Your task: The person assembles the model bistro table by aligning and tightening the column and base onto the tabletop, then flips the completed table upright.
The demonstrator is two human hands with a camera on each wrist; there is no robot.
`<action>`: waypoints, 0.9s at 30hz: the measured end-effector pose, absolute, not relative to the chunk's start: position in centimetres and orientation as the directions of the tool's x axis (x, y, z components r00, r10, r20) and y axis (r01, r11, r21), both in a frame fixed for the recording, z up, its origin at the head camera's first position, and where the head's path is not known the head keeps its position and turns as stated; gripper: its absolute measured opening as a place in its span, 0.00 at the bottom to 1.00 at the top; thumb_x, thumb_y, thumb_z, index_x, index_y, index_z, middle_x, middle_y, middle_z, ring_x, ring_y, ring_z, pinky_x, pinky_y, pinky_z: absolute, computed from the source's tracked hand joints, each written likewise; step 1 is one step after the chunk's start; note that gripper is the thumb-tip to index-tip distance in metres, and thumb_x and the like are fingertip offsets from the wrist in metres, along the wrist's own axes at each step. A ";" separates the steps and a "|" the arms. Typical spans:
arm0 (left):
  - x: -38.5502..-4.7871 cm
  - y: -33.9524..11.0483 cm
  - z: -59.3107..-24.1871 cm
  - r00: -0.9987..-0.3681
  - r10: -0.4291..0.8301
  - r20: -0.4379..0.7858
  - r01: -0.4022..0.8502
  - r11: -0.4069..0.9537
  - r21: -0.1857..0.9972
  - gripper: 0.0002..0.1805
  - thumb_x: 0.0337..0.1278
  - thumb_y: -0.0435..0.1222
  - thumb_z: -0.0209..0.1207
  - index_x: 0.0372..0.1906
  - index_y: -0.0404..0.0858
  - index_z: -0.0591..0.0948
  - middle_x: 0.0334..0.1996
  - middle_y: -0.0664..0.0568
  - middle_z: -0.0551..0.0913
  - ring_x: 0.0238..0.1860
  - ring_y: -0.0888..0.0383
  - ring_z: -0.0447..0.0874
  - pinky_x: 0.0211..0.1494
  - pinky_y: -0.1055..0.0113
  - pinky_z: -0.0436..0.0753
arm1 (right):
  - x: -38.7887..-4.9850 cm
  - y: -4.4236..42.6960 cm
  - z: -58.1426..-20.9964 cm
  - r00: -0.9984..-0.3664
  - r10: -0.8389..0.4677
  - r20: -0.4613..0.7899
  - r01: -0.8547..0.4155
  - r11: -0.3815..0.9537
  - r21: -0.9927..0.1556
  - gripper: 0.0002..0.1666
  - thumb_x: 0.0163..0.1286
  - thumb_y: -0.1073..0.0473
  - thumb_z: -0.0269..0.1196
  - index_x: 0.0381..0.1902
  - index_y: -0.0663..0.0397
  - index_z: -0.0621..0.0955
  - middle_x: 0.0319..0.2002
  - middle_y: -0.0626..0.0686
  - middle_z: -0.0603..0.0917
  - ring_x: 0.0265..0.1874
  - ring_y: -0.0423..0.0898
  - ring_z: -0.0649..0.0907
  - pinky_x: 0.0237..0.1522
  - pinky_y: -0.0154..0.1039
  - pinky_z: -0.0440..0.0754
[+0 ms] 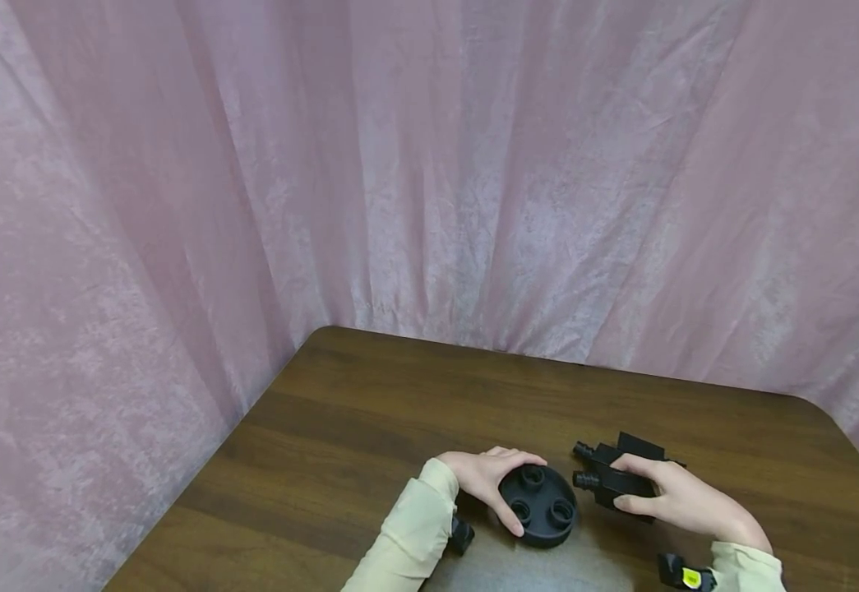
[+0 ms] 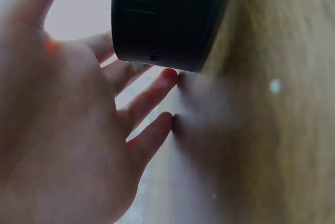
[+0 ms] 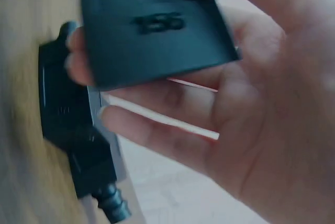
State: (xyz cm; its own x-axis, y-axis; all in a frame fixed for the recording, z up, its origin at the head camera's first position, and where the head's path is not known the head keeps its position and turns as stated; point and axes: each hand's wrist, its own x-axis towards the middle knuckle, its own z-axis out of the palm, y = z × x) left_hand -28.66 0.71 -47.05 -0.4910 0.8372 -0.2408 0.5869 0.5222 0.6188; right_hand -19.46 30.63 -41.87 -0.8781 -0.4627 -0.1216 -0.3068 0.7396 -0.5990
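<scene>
My left hand [image 1: 487,479] holds a round black base [image 1: 543,526] by its rim, thumb at the near side and index finger along the far side. Three ringed sockets face up inside it. In the left wrist view the lower fingertips rest on the table beside the base's side wall [image 2: 165,20]. My right hand [image 1: 669,492] grips a black block [image 1: 621,487] with a ribbed plug end pointing left toward the base. Raised digits mark that block [image 3: 157,51] in the right wrist view. Behind it lies another black piece [image 3: 65,96] with a ribbed end, near the fingertips.
Both hands work over the near part of a brown wooden table [image 1: 370,395]. A grey mat [image 1: 533,571] lies at the near edge, below the base. Pink curtains [image 1: 429,164] hang behind the table and at its left side.
</scene>
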 end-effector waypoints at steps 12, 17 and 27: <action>-28.7 0.9 -47.0 -0.499 0.826 -0.264 0.555 0.538 0.635 0.52 0.41 0.48 0.75 0.72 0.61 0.58 0.65 0.70 0.66 0.66 0.65 0.59 0.65 0.68 0.65 | -19.9 28.2 -41.5 -0.869 -0.486 -0.092 -0.351 0.736 -0.578 0.15 0.64 0.45 0.65 0.46 0.39 0.78 0.36 0.42 0.80 0.29 0.31 0.72 0.31 0.32 0.68; -28.7 0.9 -47.0 -0.506 0.818 -0.274 0.539 0.548 0.640 0.51 0.40 0.49 0.75 0.71 0.62 0.59 0.65 0.70 0.66 0.66 0.65 0.58 0.65 0.68 0.65 | -20.0 27.7 -41.3 -0.865 -0.498 -0.060 -0.385 0.737 -0.555 0.15 0.62 0.47 0.67 0.45 0.40 0.79 0.36 0.41 0.80 0.31 0.31 0.72 0.31 0.31 0.68; -28.6 0.7 -46.9 -0.513 0.807 -0.292 0.521 0.564 0.641 0.51 0.40 0.49 0.75 0.71 0.64 0.58 0.66 0.69 0.65 0.68 0.64 0.58 0.66 0.66 0.65 | -19.8 27.5 -40.7 -0.864 -0.503 0.015 -0.423 0.711 -0.562 0.23 0.62 0.46 0.67 0.52 0.47 0.77 0.42 0.46 0.82 0.37 0.30 0.77 0.33 0.31 0.75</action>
